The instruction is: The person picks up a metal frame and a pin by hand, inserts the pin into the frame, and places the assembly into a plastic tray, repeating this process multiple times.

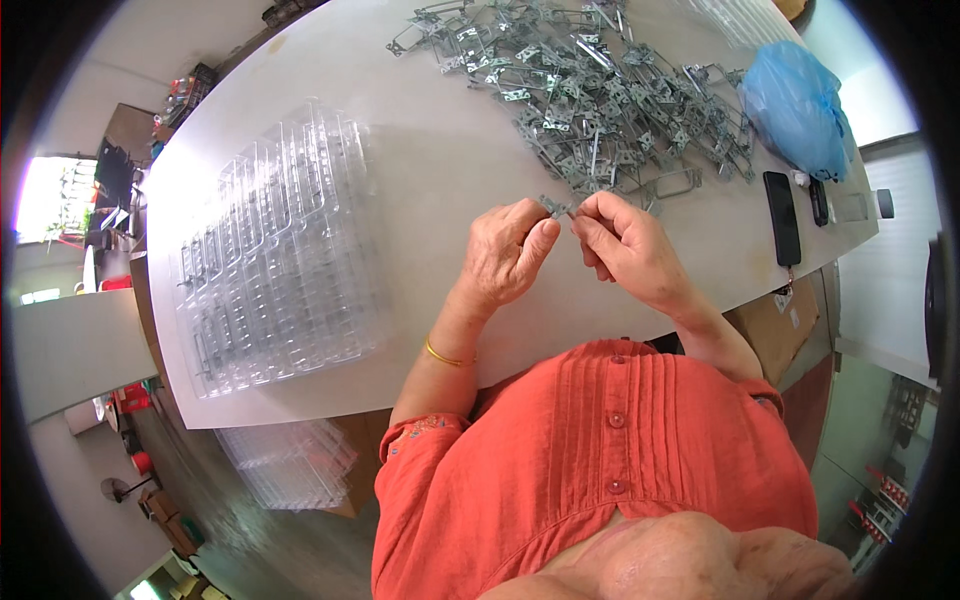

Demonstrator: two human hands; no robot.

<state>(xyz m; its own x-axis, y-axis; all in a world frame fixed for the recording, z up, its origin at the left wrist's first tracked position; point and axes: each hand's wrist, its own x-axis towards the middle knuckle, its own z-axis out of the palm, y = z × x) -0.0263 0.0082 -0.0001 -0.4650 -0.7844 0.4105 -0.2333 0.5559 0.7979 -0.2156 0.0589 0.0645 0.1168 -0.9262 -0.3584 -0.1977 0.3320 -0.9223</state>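
My left hand [507, 250] is closed on a small metal bracket [553, 206], which sticks out past the thumb and forefinger. Close beside it, my right hand [632, 245] has thumb and forefinger pinched at the bracket's other end; whether it grips the same piece or a separate small part is too small to tell. Just beyond both hands lies a large heap of metal brackets [600, 110], tangled with thin wire-like arms. To the left, a clear plastic tray [285, 240] with rows of slots rests on the white table [430, 180]; some slots hold metal pieces.
A blue plastic bag [795, 105] stands at the right beyond a black phone [782, 218] and a small dark object [819, 202]. More clear trays [290, 462] sit below the table's near left edge. A cardboard box [785, 325] is under the right edge.
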